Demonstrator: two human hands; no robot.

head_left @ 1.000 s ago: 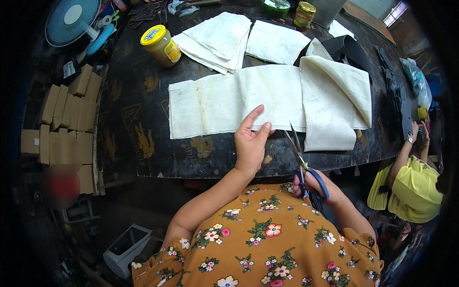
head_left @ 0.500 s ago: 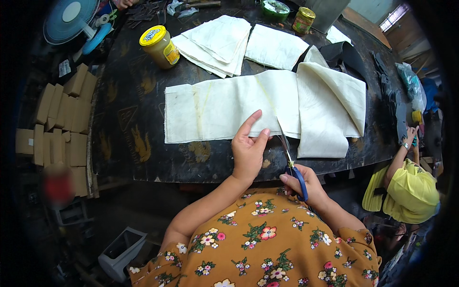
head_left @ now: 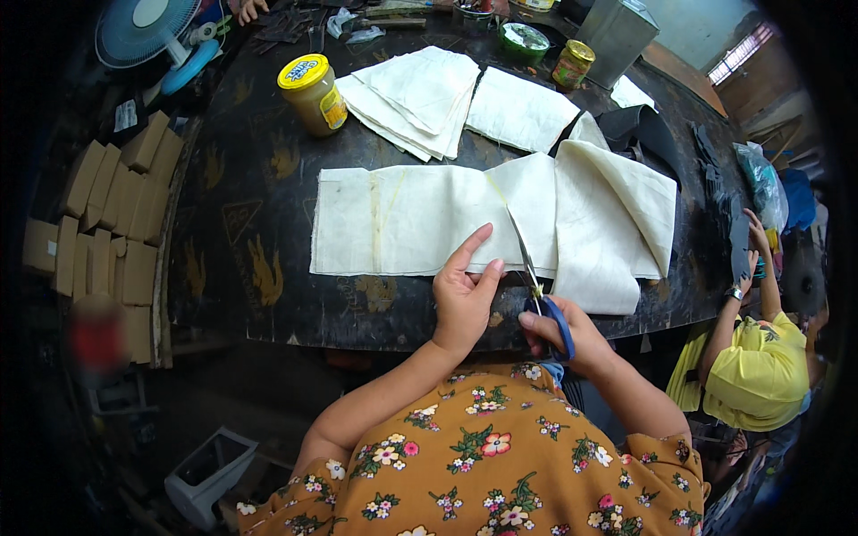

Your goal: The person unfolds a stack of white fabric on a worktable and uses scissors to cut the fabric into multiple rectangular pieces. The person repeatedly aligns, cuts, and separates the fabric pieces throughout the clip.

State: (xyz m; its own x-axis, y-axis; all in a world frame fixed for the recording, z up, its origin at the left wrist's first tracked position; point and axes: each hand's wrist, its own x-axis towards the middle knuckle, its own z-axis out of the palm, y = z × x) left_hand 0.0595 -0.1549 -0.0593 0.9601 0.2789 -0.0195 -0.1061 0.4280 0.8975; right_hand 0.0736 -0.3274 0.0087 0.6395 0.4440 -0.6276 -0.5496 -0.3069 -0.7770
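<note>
A long off-white cloth (head_left: pixel 429 223), apparently layered, lies flat in front of me with thin yellow lines drawn across it. My left hand (head_left: pixel 462 284) is at its near edge, index finger stretched over the cloth and thumb spread apart from it; the other fingers look curled and partly hidden. My right hand (head_left: pixel 576 332) grips blue-handled scissors (head_left: pixel 527 255). Their blade lies over the cloth, its tip close to the lower end of a yellow line. To the right, the rest of the cloth is folded over in a loose heap (head_left: pixel 608 223).
Behind the cloth are stacked white cloth pieces (head_left: pixel 416 98), a yellow-lidded jar (head_left: pixel 313 94), a green tub (head_left: pixel 524 40) and a smaller jar (head_left: pixel 573 62). Cardboard boxes (head_left: pixel 98 214) and a fan (head_left: pixel 147 31) stand left. A co-worker in yellow (head_left: pixel 755 366) is at the right.
My view has shifted slightly, so the table items sit lower in the picture. The scissors' tip is nearer the yellow line. The co-worker's arm is raised further.
</note>
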